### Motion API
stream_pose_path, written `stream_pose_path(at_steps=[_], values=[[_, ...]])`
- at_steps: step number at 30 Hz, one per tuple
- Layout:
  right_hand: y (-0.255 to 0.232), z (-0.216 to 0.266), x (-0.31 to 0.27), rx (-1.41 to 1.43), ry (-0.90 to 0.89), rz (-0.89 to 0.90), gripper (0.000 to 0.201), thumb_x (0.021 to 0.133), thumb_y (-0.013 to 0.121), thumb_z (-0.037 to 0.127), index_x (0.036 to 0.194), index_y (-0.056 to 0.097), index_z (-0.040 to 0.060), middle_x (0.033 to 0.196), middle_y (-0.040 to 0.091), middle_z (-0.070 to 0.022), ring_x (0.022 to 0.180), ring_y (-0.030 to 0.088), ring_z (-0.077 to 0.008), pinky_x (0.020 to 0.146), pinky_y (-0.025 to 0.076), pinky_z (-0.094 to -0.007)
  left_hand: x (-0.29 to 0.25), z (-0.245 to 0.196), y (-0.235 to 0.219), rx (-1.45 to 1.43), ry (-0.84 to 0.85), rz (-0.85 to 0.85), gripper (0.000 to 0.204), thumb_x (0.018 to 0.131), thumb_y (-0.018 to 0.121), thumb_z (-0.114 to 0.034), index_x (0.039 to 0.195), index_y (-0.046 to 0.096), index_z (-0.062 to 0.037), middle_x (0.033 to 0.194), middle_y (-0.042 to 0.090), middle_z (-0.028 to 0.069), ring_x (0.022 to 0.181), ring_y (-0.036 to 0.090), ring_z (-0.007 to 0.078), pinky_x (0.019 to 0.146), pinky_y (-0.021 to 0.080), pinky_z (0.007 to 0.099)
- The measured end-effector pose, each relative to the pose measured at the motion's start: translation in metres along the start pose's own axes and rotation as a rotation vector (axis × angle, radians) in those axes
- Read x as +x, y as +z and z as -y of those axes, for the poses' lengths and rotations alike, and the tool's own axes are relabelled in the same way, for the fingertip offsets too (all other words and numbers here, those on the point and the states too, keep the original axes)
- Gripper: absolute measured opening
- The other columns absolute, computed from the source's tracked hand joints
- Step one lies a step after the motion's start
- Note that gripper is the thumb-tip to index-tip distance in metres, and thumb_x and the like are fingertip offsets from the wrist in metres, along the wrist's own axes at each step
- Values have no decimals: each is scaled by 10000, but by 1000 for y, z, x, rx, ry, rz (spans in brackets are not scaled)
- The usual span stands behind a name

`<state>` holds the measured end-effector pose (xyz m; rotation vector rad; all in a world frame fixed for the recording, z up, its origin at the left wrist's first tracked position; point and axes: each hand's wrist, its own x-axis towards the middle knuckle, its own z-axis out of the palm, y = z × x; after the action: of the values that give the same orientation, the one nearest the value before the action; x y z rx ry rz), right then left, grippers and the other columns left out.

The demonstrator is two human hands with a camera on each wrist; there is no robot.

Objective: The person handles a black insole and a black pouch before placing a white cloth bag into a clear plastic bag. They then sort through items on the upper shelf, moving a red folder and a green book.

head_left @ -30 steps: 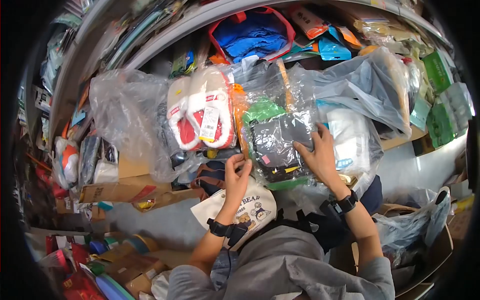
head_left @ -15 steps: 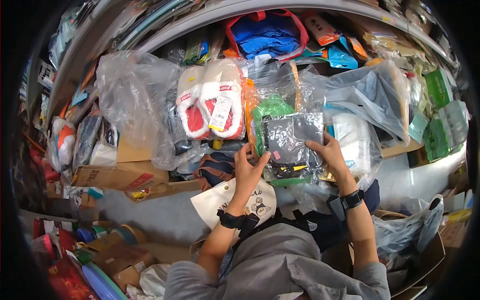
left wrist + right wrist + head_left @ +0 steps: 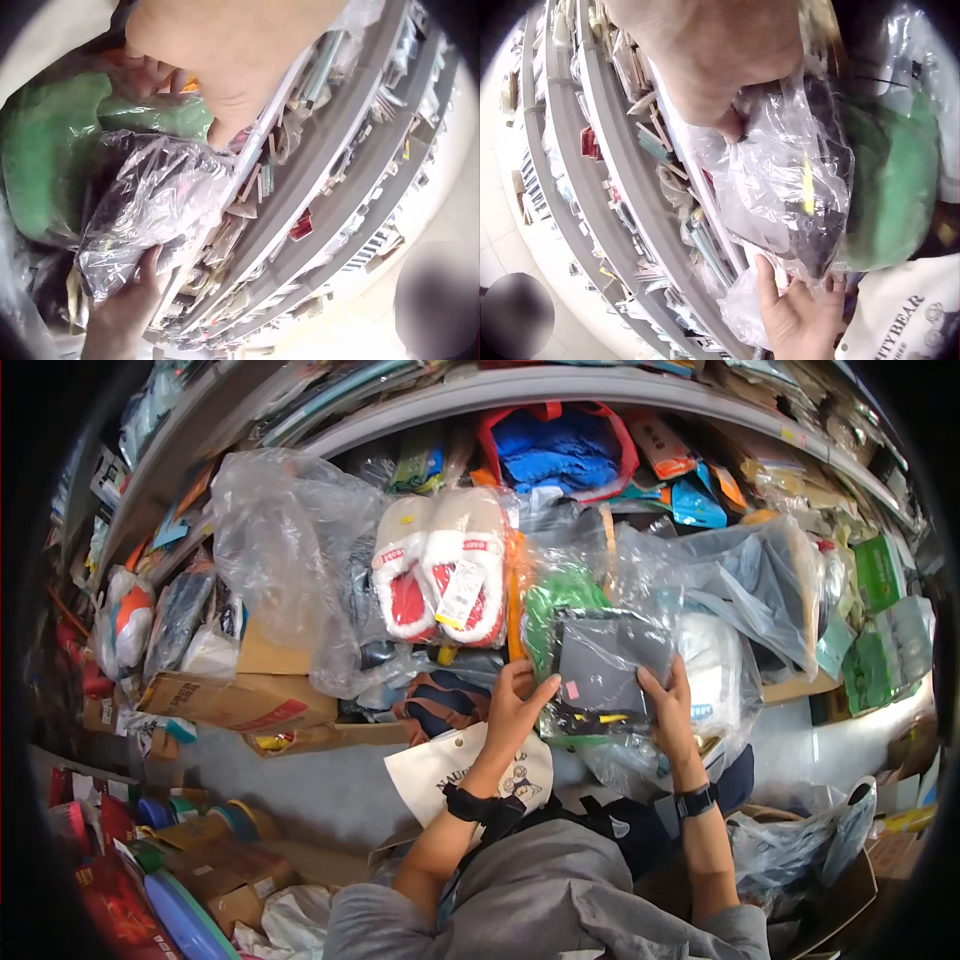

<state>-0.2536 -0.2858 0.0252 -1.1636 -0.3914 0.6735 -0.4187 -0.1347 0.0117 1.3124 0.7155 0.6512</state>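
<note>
The dark packet (image 3: 610,660) in clear plastic lies between the 2 hands and slightly ahead of them, looking nearly square, so its long axis is hard to name. The right hand (image 3: 676,712) is the nearer grip: it pinches the packet's right side, 1 thumb over the front. The left hand (image 3: 517,710) has its thumb at the left edge; whether its fingers close on anything, I cannot tell. A green bundle (image 3: 568,592) shows beyond and to the left, then 2 slippers (image 3: 440,567) farther left; a white package (image 3: 708,660) sits to the right.
</note>
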Motion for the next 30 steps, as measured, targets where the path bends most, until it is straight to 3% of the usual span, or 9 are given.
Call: stream_pose_path(at_steps=[7,9,11,13,15,16,22,28,30], values=[[7,20,-10,94,-62,-58,450,863,602,40,1285,447,16,1181,578,-82,1036,554,-165,903,428,-284,5,-32,-6,-235,-115,81,433,887,646,-338,1189,531,-49,1039,550,-27,832,447,54,668,326,211],[7,23,-11,127,-66,-61,466,863,603,44,1299,442,19,1193,571,-82,1051,546,-166,914,422,-284,7,-35,-8,-192,-140,142,409,907,619,-318,1197,556,-38,1029,539,-27,850,454,58,719,358,227],[4,23,-11,159,-67,-60,482,862,604,49,1313,437,23,1204,564,-81,1066,539,-167,924,416,-284,14,-17,-10,167,160,125,381,929,586,-303,1189,572,-25,1045,536,-15,884,463,65,776,374,232],[-1,21,-9,250,-44,-60,515,860,610,54,1338,420,31,1224,552,-80,1093,524,-170,947,403,-283,11,-30,-8,246,174,146,416,950,552,-293,1254,520,-11,1109,539,8,965,474,84,860,373,242],[2,23,-10,252,-76,-69,521,859,612,53,1341,415,29,1225,551,-79,1095,524,-170,951,401,-283,3,-42,-1,-17,153,279,520,952,550,-312,1352,421,-6,1222,517,55,1076,460,119,941,345,256],[5,26,-11,253,-108,-83,527,858,614,53,1343,410,27,1226,550,-78,1096,525,-170,955,400,-284,4,-43,-4,-42,85,386,809,898,594,-470,1458,228,-14,1392,390,100,1259,356,184,1060,254,300],[16,41,-16,46,-200,-97,466,858,636,62,1281,445,23,1202,558,-75,1075,532,-160,944,406,-280,-17,-66,11,-136,181,497,1166,766,683,-600,1479,-3,16,1482,210,130,1352,221,215,1115,182,327],[23,40,-24,-225,-247,-158,337,849,658,64,1135,486,17,1054,588,-54,967,541,-120,868,429,-260,-24,-85,25,14,78,454,1040,766,779,-353,1456,100,25,1421,313,130,1299,328,214,1078,276,342],[31,41,-26,-214,-259,-148,307,846,656,55,1101,490,14,1011,586,-49,933,540,-109,839,433,-250,-17,-75,22,-44,-71,383,764,769,768,-207,1362,335,5,1234,513,106,1122,513,191,974,404,320]])
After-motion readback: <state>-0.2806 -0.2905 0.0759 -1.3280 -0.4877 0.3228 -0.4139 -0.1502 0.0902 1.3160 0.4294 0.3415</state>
